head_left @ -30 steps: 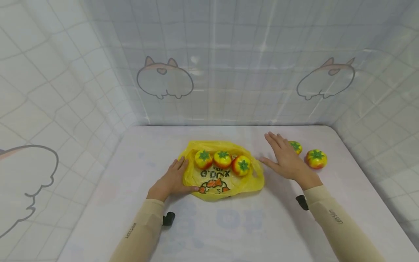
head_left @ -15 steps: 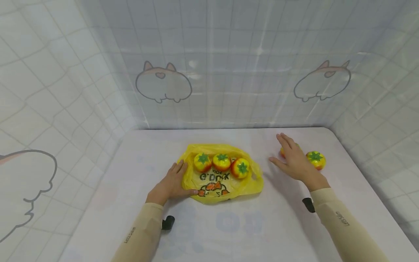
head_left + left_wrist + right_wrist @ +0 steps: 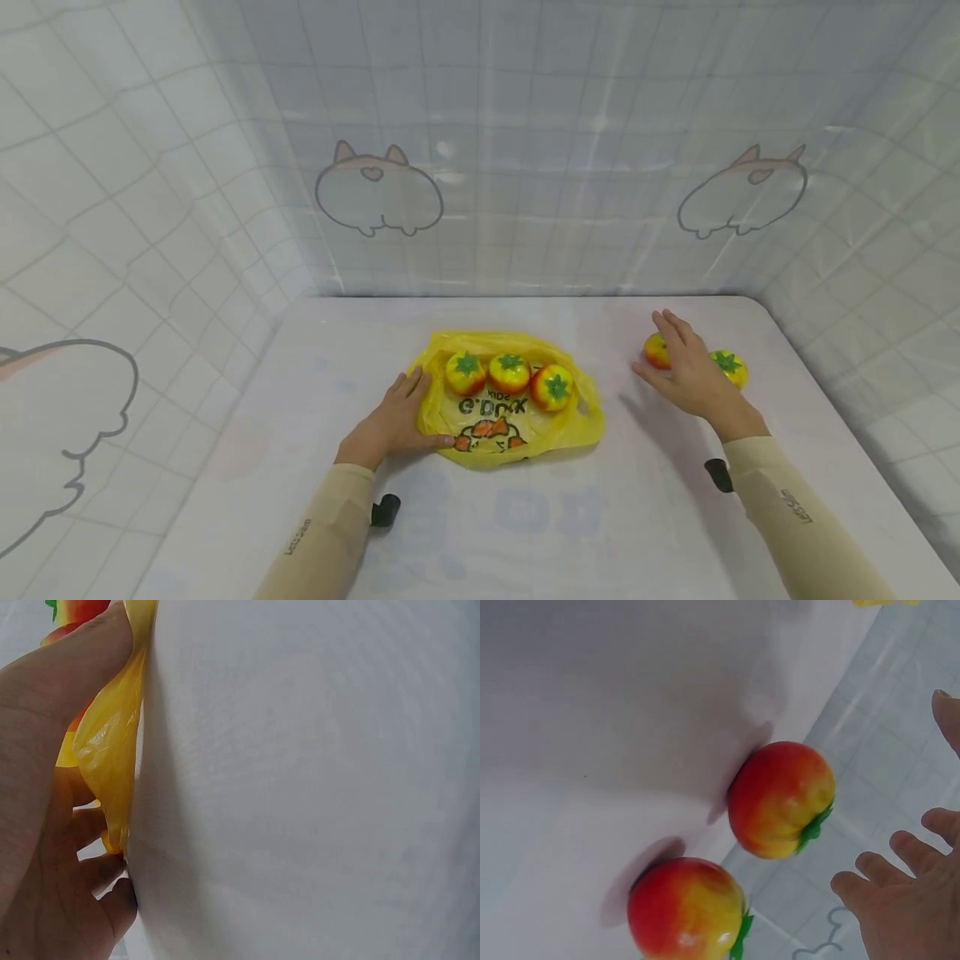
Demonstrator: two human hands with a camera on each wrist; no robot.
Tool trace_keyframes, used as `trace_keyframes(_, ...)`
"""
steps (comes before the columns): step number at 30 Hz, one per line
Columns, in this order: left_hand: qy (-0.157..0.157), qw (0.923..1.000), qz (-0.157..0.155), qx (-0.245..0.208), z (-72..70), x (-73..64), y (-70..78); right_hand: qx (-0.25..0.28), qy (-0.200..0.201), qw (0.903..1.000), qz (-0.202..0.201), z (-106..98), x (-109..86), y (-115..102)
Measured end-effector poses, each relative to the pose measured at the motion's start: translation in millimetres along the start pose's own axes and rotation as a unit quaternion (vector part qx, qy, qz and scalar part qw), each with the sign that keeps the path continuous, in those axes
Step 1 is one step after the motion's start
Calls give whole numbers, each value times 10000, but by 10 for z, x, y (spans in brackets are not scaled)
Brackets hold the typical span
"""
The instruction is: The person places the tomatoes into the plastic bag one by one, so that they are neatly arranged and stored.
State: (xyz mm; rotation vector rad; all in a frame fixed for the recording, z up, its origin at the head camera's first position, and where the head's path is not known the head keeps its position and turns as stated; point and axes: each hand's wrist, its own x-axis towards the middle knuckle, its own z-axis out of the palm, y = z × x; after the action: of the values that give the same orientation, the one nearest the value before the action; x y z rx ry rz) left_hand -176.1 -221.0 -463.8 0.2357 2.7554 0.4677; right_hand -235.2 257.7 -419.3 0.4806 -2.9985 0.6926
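A yellow plastic bag (image 3: 480,457) printed with a duck lies mid-table, with three red-and-yellow toy tomatoes (image 3: 551,387) in a row on it, green leafy tops showing. My left hand (image 3: 390,423) rests at the bag's left edge, fingers spread and thumb along the near edge; the left wrist view shows the bag's side (image 3: 109,750) standing up between thumb and fingers. My right hand (image 3: 690,371), fingers extended, hovers over two more toy tomatoes at the right, partly hiding them. In the right wrist view one tomato (image 3: 780,799) and the other tomato (image 3: 686,909) sit apart from the fingers.
The white table (image 3: 285,400) has rounded far corners. Behind it and at both sides hang pale grid-patterned curtains (image 3: 555,167) with cartoon animal outlines. Dark camera mounts (image 3: 386,510) sit under both wrists.
My right hand has moved rightward from beside the bag to over the two tomatoes at the right. My left hand has stayed at the bag's left edge.
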Motion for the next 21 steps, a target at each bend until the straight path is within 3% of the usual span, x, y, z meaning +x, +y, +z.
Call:
trace_keyframes(13, 6, 9998, -202, -15, 4, -25, 21, -71, -119, 9994, 311, 65, -4, 127)
trace_keyframes(21, 64, 9999, -100, -10, -17, -37, 35, -34, -249, 9990, 381, 91, 15, 174)
